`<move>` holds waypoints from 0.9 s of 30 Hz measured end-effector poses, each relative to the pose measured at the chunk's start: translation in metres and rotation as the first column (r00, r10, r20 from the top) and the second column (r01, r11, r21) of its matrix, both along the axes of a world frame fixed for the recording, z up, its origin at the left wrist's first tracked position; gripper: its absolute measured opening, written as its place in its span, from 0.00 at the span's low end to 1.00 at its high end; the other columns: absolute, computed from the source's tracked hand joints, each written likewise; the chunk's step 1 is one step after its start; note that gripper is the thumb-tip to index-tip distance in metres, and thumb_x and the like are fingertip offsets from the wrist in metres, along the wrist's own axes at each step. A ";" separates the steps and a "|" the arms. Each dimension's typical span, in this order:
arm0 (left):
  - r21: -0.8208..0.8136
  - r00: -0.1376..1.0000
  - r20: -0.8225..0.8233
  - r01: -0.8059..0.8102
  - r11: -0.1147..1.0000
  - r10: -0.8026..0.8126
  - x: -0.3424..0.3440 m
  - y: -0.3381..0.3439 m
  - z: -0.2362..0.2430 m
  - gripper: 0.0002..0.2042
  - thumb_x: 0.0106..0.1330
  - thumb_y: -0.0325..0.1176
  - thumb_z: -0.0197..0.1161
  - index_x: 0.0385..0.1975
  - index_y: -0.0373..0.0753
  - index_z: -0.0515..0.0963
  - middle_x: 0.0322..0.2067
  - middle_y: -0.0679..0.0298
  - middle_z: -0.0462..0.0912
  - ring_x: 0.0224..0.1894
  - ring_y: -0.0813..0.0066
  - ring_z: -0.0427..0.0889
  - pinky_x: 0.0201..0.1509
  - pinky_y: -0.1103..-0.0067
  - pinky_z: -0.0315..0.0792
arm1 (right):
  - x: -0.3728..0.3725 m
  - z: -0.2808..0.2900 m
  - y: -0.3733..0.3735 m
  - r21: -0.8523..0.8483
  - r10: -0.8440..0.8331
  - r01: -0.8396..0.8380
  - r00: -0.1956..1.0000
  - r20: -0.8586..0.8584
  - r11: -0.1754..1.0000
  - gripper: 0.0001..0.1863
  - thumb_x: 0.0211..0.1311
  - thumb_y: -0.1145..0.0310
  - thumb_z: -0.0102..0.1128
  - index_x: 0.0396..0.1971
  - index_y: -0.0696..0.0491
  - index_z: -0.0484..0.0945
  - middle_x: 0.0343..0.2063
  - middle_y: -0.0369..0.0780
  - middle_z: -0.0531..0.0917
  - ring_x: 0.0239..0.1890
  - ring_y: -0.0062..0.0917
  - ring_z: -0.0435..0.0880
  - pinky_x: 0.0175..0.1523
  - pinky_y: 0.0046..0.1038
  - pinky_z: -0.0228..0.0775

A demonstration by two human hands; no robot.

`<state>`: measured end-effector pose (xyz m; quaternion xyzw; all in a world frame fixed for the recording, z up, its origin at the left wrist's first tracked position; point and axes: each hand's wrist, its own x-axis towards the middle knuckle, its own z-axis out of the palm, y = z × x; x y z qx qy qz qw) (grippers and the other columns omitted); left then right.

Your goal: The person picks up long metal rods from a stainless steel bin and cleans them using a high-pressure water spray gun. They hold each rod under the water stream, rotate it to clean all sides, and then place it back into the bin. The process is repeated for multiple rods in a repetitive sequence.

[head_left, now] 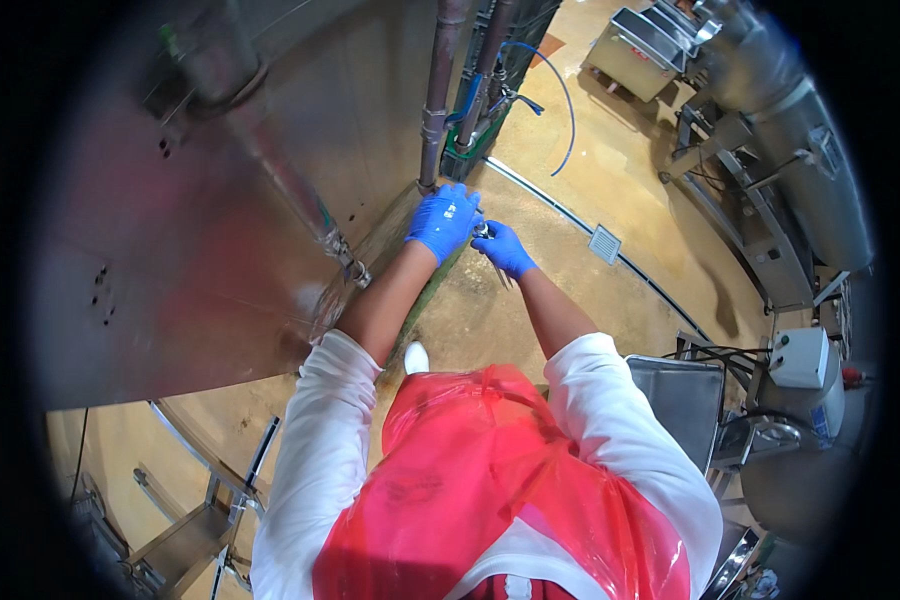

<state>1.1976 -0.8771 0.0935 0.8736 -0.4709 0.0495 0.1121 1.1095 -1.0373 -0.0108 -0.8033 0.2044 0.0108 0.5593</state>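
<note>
Both my hands wear blue gloves and are stretched out ahead, beside a stained steel wall. My left hand [444,218] is closed at the lower end of a vertical pipe [433,120], on something its fingers mostly hide. Just to its right and lower, my right hand [502,250] is closed around a small shiny metal piece [484,230], with thin metal lengths [506,280] hanging beneath it; I cannot make out exactly what these are. A second pipe with a fitting [350,262] runs down the wall left of my forearm.
A blue hose [572,120] hangs beyond my hands. A floor drain [605,243] lies to the right. Steel machinery [800,180], a wheeled tub [625,60], a tray [670,400] and a control box [798,358] stand rightward. Metal frames [195,530] are at lower left.
</note>
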 end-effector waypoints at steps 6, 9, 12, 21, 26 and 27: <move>-0.049 0.998 0.023 0.066 0.997 -0.065 0.021 -0.005 -0.019 0.12 0.65 0.41 0.60 0.45 0.44 0.79 0.38 0.60 0.77 0.44 0.61 0.79 0.46 0.67 0.76 | 0.042 -0.014 -0.025 0.044 0.348 -0.356 0.929 0.126 0.934 0.13 0.55 0.73 0.70 0.41 0.56 0.82 0.35 0.31 0.83 0.37 0.14 0.77 0.46 0.23 0.73; -0.008 0.999 -0.018 0.049 0.999 -0.049 0.022 -0.006 -0.017 0.09 0.65 0.40 0.60 0.39 0.44 0.78 0.34 0.59 0.76 0.41 0.60 0.80 0.44 0.67 0.76 | 0.047 0.002 -0.022 0.219 0.416 -0.432 0.902 0.119 0.875 0.09 0.57 0.72 0.70 0.37 0.56 0.83 0.31 0.30 0.83 0.35 0.14 0.77 0.44 0.24 0.73; 0.016 0.999 -0.028 -0.029 0.999 0.030 0.016 -0.010 -0.017 0.08 0.67 0.40 0.59 0.36 0.43 0.78 0.32 0.57 0.77 0.37 0.59 0.82 0.41 0.66 0.77 | 0.056 -0.006 -0.026 0.113 0.462 -0.467 0.884 0.066 0.877 0.10 0.58 0.68 0.70 0.37 0.57 0.84 0.31 0.35 0.86 0.36 0.16 0.80 0.46 0.25 0.75; 0.056 0.823 -0.153 -0.546 0.836 0.548 -0.027 -0.057 0.001 0.12 0.68 0.39 0.58 0.30 0.39 0.83 0.29 0.53 0.85 0.34 0.55 0.86 0.39 0.64 0.80 | 0.064 -0.037 -0.031 0.322 0.577 -0.605 0.795 0.188 0.728 0.14 0.60 0.61 0.68 0.26 0.58 0.83 0.19 0.35 0.81 0.25 0.13 0.74 0.31 0.28 0.68; 0.271 0.769 -0.262 -0.521 0.809 0.583 -0.019 -0.063 0.019 0.09 0.62 0.35 0.62 0.33 0.37 0.85 0.31 0.51 0.86 0.34 0.51 0.87 0.39 0.63 0.81 | 0.072 -0.047 -0.032 0.433 0.604 -0.618 0.774 0.189 0.656 0.12 0.63 0.62 0.67 0.28 0.57 0.83 0.22 0.31 0.82 0.25 0.13 0.75 0.31 0.24 0.68; 0.282 0.797 -0.224 -0.498 0.820 0.561 -0.015 -0.059 0.016 0.09 0.61 0.35 0.63 0.34 0.38 0.85 0.32 0.51 0.86 0.36 0.51 0.86 0.40 0.62 0.81 | 0.072 -0.042 -0.032 0.427 0.634 -0.631 0.757 0.156 0.648 0.12 0.63 0.62 0.68 0.28 0.56 0.83 0.22 0.31 0.82 0.25 0.13 0.75 0.31 0.24 0.68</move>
